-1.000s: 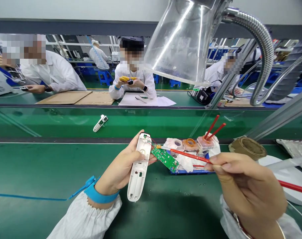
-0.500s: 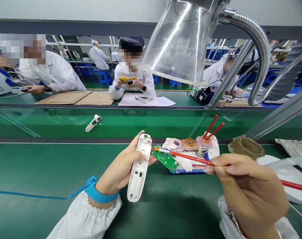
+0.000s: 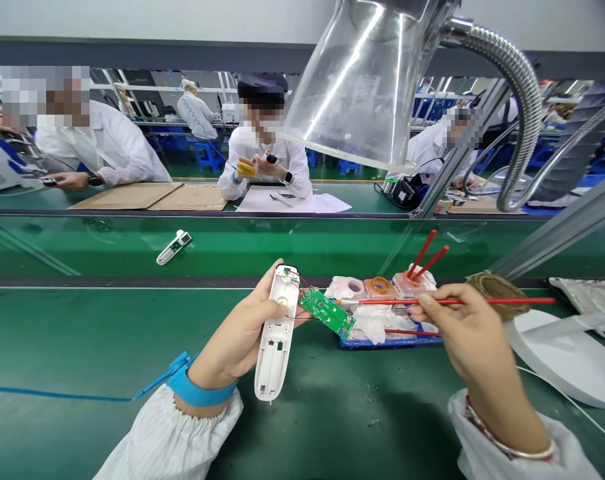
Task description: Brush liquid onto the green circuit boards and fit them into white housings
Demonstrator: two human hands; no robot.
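My left hand grips a long white plastic housing, held upright over the green bench. A small green circuit board hangs off its top on thin red wires. My right hand pinches a red-handled brush, held level, its tip just right of the board. A blue wrist strap circles my left wrist.
A blue tray behind the board holds small pots, white cloth and two more red brushes. A tape roll and white dish lie right. A clear hood on a flexible hose hangs overhead. Another white housing rides the conveyor. People work opposite.
My right hand swung forward and up, bringing the brush from a slant to level, its tip now off the board. The housing on the conveyor drifted left.
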